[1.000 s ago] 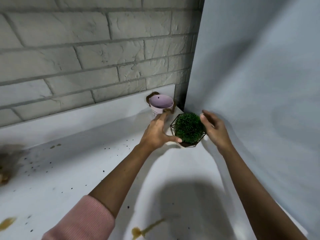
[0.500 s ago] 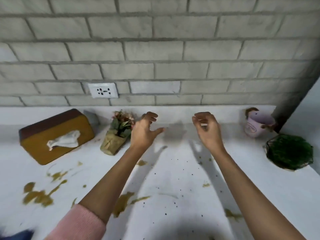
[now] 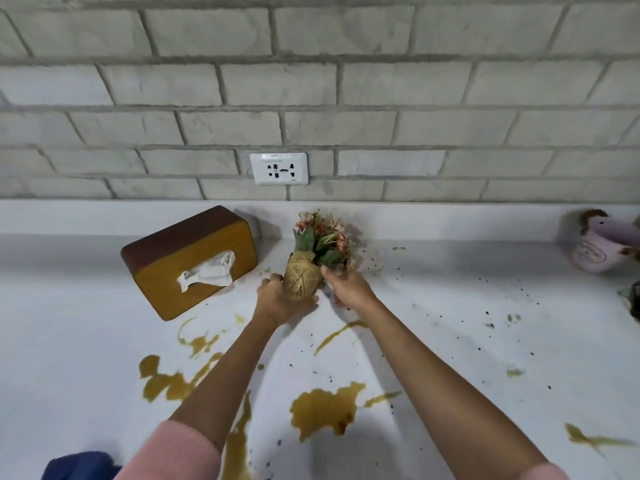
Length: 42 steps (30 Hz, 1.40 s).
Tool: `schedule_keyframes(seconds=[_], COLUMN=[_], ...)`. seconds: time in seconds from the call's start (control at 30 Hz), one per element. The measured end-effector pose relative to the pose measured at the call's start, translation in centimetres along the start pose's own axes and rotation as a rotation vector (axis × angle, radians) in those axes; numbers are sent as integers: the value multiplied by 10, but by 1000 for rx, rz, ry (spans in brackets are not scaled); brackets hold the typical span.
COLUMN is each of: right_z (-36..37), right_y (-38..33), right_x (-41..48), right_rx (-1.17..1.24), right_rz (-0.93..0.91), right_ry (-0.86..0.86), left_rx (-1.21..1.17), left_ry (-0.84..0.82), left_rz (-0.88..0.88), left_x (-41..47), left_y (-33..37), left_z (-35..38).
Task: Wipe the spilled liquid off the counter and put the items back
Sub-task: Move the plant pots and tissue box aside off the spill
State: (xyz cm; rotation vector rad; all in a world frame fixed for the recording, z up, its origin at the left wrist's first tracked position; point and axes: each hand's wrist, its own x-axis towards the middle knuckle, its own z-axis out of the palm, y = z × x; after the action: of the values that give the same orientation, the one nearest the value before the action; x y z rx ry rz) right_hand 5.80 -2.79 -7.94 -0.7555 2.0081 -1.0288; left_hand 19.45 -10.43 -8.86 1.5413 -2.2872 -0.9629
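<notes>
A small flower bouquet (image 3: 320, 249) in a burlap-wrapped pot leans near the back of the white counter (image 3: 450, 341). My left hand (image 3: 278, 299) cups the pot's lower left side and my right hand (image 3: 346, 289) closes on its right side. Brown spilled liquid (image 3: 325, 410) lies in puddles and streaks across the counter in front of me, with more of it at the left (image 3: 166, 382) and dark specks scattered to the right. A dark blue cloth (image 3: 79, 465) shows at the bottom left edge.
A wooden tissue box (image 3: 190, 261) stands left of the bouquet. A pink pot (image 3: 599, 249) sits at the far right by the back ledge, with a dark wire-framed plant (image 3: 633, 299) cut off at the right edge. A wall socket (image 3: 278, 168) is above.
My view swung left from the corner with the green plant to the counter's middle. Both hands left the green plant, crossed open over the counter, and now close on the bouquet's pot.
</notes>
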Motion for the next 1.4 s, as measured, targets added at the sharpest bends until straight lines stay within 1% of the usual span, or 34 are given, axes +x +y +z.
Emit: schedule_keyframes(seconds=[0.1,0.2,0.27,0.33,0.5,0.57,0.63,0.7,0.8,0.9,1.03,1.13,1.23,1.33,1.4], right_z=[13,19,18,9,-49,-88,-128,-168,-223,-282,-346,-382,-408,-425,-433], right_y=[-7,-14,-16,-18,-17,-6,10,29,59,96,145,184,224,262,283], right_x=[8,13,12,5,-22,-40,-59,-82,-115,-149,-186,-202,-208,-207,-204], right_rx=[32,49,107,172,364,401,373,319,330,296,250,205,191,184,192], right_rz=[-17,-26,-14,-34,-159,-212,-260,-281,-307,-272,-202,-176,-93,27,78], right_ry=[0,-4,6,55,212,299,401,528,696,823,931,1009,1061,1062,1051], left_rx=[-64,-120,-151,-200,-413,-464,-474,-492,-511,-533,-490,-378,-249,-84,39], left_ry=[46,84,113,144,185,167,136,58,-66,-175,-288,-389,-424,-480,-470], left_rz=[14,76,162,265,466,553,629,692,788,874,975,1005,964,903,887], left_x=[9,12,8,1,-27,-40,-54,-70,-98,-129,-162,-178,-184,-182,-178], left_y=[-1,-3,-1,9,66,97,128,163,217,269,322,347,356,354,353], left_z=[9,12,13,13,33,52,74,97,135,178,231,268,304,330,343])
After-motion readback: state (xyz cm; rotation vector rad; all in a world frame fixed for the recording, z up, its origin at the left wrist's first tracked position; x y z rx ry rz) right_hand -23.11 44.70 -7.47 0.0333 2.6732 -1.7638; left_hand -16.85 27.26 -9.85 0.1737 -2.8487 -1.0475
